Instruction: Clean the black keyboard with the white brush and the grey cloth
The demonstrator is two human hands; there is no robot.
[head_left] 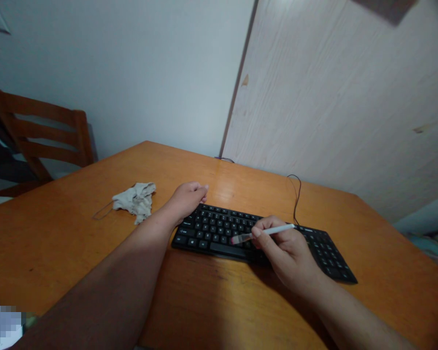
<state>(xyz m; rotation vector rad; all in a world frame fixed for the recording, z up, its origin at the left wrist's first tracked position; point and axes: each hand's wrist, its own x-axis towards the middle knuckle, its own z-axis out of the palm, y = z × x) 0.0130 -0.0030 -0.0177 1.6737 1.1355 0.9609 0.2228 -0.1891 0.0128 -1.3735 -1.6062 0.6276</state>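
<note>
A black keyboard [222, 228] with white lettering lies at a slant on the wooden table. My right hand [284, 248] is closed in a pinch around a slim brush [273, 230] with a white handle. The brush's reddish tip rests at the keys just above the space bar, and the hand covers part of the keys right of the middle. At the keyboard's far left corner, my left hand [190, 198] is curled closed, against or just beside the edge. Its palm side is hidden, so any hold there cannot be made out.
A crumpled pale cloth [136, 199] with a thin loop lies left of my left hand. The keyboard's dark cable [298, 194] runs toward the back edge of the wooden table [190, 296]. Behind stand a wall and a pale panel; a wooden chair [51, 126] is at the left.
</note>
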